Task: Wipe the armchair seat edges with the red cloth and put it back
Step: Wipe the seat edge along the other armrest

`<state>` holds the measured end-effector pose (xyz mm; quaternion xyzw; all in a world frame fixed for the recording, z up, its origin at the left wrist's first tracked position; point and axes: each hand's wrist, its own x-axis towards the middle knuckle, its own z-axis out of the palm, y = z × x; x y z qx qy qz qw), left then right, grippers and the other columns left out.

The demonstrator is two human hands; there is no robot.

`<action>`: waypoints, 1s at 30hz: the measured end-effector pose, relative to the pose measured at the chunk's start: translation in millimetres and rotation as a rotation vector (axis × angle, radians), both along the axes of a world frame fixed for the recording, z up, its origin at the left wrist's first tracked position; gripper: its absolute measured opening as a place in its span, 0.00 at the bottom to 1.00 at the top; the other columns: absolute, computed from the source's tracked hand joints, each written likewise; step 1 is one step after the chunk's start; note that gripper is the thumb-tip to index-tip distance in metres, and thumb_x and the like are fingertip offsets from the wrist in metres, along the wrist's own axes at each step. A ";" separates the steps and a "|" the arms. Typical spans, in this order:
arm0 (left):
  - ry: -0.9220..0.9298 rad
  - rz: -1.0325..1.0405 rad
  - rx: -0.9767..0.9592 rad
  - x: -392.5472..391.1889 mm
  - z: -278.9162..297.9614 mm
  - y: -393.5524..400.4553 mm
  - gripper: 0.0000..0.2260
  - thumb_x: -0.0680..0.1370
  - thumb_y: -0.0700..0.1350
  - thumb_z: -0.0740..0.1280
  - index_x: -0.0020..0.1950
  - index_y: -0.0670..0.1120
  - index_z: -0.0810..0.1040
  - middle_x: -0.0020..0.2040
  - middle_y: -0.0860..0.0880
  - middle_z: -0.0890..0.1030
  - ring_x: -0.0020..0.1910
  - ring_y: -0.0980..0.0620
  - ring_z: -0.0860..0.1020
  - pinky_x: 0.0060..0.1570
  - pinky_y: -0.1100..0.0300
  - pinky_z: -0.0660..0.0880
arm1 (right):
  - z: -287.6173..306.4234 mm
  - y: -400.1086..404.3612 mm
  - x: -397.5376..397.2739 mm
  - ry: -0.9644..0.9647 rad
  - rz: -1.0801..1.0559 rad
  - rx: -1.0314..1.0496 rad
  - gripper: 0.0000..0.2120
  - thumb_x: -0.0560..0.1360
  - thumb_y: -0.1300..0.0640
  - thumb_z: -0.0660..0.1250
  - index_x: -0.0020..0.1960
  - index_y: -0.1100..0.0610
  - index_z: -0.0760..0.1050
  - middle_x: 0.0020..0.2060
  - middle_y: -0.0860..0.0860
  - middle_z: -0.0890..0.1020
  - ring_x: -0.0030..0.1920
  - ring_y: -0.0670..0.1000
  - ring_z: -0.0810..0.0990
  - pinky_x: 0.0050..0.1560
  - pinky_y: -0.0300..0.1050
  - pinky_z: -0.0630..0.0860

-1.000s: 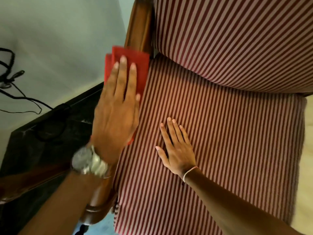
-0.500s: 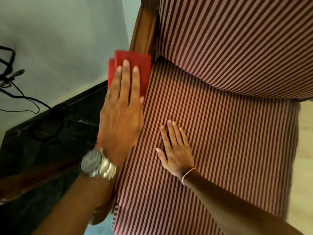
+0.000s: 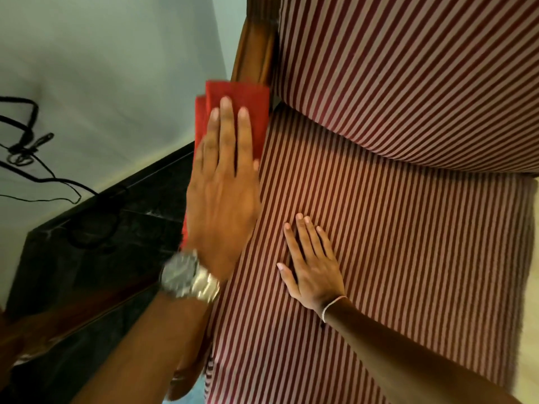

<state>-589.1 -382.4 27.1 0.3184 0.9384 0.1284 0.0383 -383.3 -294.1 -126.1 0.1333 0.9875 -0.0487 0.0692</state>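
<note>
The folded red cloth (image 3: 250, 97) lies along the left edge of the armchair's striped seat cushion (image 3: 423, 243), against the wooden arm (image 3: 253, 56). My left hand (image 3: 223, 188), wearing a metal watch, presses flat on the cloth with fingers stretched forward; most of the cloth is hidden under it. My right hand (image 3: 310, 263) rests flat on the seat cushion, fingers apart, holding nothing. The striped back cushion (image 3: 408, 74) rises behind the seat.
A dark glossy table or stand (image 3: 96, 243) sits left of the armchair, below a pale wall (image 3: 110, 68). Black cables (image 3: 26, 150) hang along that wall at far left. Light floor (image 3: 525, 360) shows right of the seat.
My left hand has slid the red cloth forward along the seat's left edge toward the back cushion. My right hand has stayed on the seat.
</note>
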 end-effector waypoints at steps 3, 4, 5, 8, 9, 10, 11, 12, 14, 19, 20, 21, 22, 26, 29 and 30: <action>0.016 -0.063 -0.082 46.1 -3.6 -52.1 0.28 0.85 0.48 0.52 0.82 0.41 0.47 0.83 0.38 0.49 0.83 0.42 0.48 0.80 0.45 0.53 | -3.8 0.9 -0.8 0.016 -0.005 -0.002 0.34 0.83 0.38 0.48 0.84 0.55 0.51 0.83 0.59 0.53 0.84 0.56 0.49 0.84 0.56 0.46; 0.022 -0.085 -0.111 53.7 -4.4 -63.6 0.29 0.85 0.49 0.52 0.82 0.41 0.47 0.83 0.38 0.49 0.82 0.42 0.48 0.80 0.45 0.53 | -4.6 0.2 -0.6 0.018 -0.006 0.001 0.34 0.83 0.38 0.48 0.84 0.55 0.51 0.83 0.59 0.53 0.84 0.56 0.49 0.84 0.55 0.45; 0.031 -0.099 -0.127 52.9 -4.7 -66.3 0.29 0.85 0.49 0.52 0.82 0.40 0.47 0.83 0.37 0.50 0.82 0.41 0.48 0.80 0.45 0.52 | -5.2 -0.8 -1.1 0.018 -0.006 0.006 0.34 0.83 0.38 0.47 0.84 0.55 0.50 0.83 0.59 0.53 0.84 0.56 0.50 0.84 0.55 0.44; 0.039 -0.090 -0.097 21.0 -0.8 -27.4 0.27 0.86 0.49 0.50 0.82 0.40 0.47 0.83 0.37 0.49 0.82 0.40 0.49 0.80 0.45 0.51 | -4.7 -3.1 -0.5 0.013 -0.019 0.009 0.34 0.84 0.38 0.47 0.84 0.55 0.51 0.83 0.59 0.54 0.84 0.57 0.51 0.84 0.55 0.44; 0.039 -0.071 -0.050 3.8 1.4 -4.9 0.27 0.86 0.49 0.50 0.82 0.41 0.47 0.83 0.37 0.49 0.82 0.41 0.48 0.81 0.45 0.50 | -4.5 -3.1 -0.3 0.017 -0.020 0.008 0.34 0.84 0.38 0.48 0.84 0.55 0.51 0.83 0.59 0.54 0.84 0.57 0.51 0.84 0.55 0.44; 0.023 -0.047 -0.014 -14.1 4.9 15.7 0.27 0.86 0.49 0.50 0.82 0.41 0.46 0.83 0.38 0.49 0.83 0.41 0.48 0.81 0.45 0.49 | -4.5 -2.4 -1.5 0.020 -0.017 0.008 0.34 0.84 0.38 0.48 0.84 0.55 0.51 0.83 0.59 0.54 0.84 0.56 0.51 0.84 0.55 0.45; 0.017 -0.036 0.002 -28.0 6.5 29.4 0.27 0.85 0.48 0.49 0.82 0.41 0.46 0.83 0.38 0.48 0.83 0.42 0.47 0.81 0.45 0.49 | -3.9 -1.4 -1.5 0.016 -0.014 0.006 0.34 0.84 0.38 0.48 0.84 0.55 0.51 0.83 0.58 0.54 0.84 0.56 0.50 0.84 0.55 0.45; 0.015 -0.040 -0.004 -34.6 6.3 33.6 0.27 0.85 0.48 0.49 0.82 0.42 0.46 0.83 0.39 0.48 0.83 0.42 0.47 0.81 0.45 0.49 | -3.0 -0.2 -1.1 0.013 -0.012 0.000 0.34 0.83 0.38 0.49 0.84 0.55 0.51 0.83 0.58 0.54 0.84 0.56 0.50 0.84 0.55 0.45; 0.006 -0.075 -0.014 -22.0 2.7 14.4 0.27 0.86 0.48 0.50 0.83 0.42 0.46 0.83 0.40 0.48 0.83 0.42 0.47 0.81 0.43 0.51 | -2.4 0.7 -1.3 0.020 -0.011 -0.007 0.34 0.83 0.38 0.49 0.84 0.55 0.52 0.83 0.58 0.54 0.84 0.56 0.50 0.84 0.55 0.46; 0.000 -0.236 -0.164 59.8 0.8 -78.2 0.28 0.84 0.50 0.48 0.83 0.43 0.48 0.83 0.41 0.48 0.83 0.42 0.47 0.79 0.43 0.49 | -9.8 -0.6 -0.4 0.078 -0.024 -0.008 0.34 0.83 0.38 0.49 0.84 0.55 0.50 0.83 0.58 0.52 0.84 0.55 0.49 0.84 0.55 0.45; 0.017 -0.255 -0.165 53.8 -2.2 -76.9 0.27 0.84 0.50 0.48 0.82 0.42 0.49 0.83 0.41 0.48 0.83 0.42 0.48 0.79 0.43 0.49 | -10.9 -0.3 -2.1 0.081 -0.025 -0.005 0.34 0.83 0.38 0.49 0.84 0.55 0.50 0.83 0.58 0.52 0.84 0.55 0.49 0.84 0.55 0.45; 0.028 -0.242 -0.176 43.7 -2.0 -67.2 0.27 0.85 0.49 0.49 0.82 0.42 0.49 0.83 0.40 0.49 0.82 0.42 0.48 0.79 0.43 0.50 | -11.4 -1.1 -2.3 0.081 -0.020 -0.006 0.34 0.83 0.38 0.49 0.84 0.55 0.51 0.83 0.58 0.53 0.84 0.56 0.49 0.84 0.55 0.46; 0.034 -0.218 -0.168 32.4 0.2 -51.6 0.27 0.85 0.47 0.52 0.82 0.41 0.49 0.83 0.40 0.49 0.82 0.41 0.49 0.79 0.43 0.51 | -11.5 -1.0 -1.2 0.079 -0.017 -0.007 0.34 0.83 0.38 0.49 0.84 0.55 0.51 0.83 0.58 0.54 0.84 0.56 0.50 0.84 0.56 0.47; 0.021 -0.146 -0.086 -18.8 3.6 7.4 0.29 0.85 0.45 0.54 0.82 0.41 0.45 0.83 0.39 0.46 0.83 0.42 0.46 0.81 0.43 0.50 | -7.1 -0.8 -1.2 0.063 -0.010 -0.006 0.34 0.83 0.38 0.48 0.84 0.55 0.52 0.83 0.58 0.54 0.84 0.56 0.51 0.84 0.55 0.46; 0.001 -0.137 -0.065 -19.8 3.2 7.4 0.28 0.86 0.47 0.51 0.82 0.41 0.44 0.84 0.40 0.46 0.83 0.43 0.45 0.81 0.43 0.50 | -6.8 0.1 0.0 0.069 -0.016 -0.006 0.34 0.83 0.38 0.49 0.84 0.55 0.52 0.83 0.58 0.53 0.84 0.56 0.50 0.84 0.55 0.47; -0.010 -0.137 -0.053 -10.0 2.7 -3.6 0.27 0.86 0.47 0.51 0.82 0.41 0.45 0.84 0.40 0.46 0.83 0.43 0.46 0.81 0.43 0.51 | -6.6 -0.4 0.0 0.069 -0.017 -0.006 0.34 0.83 0.38 0.49 0.84 0.55 0.53 0.83 0.58 0.54 0.84 0.56 0.50 0.84 0.55 0.47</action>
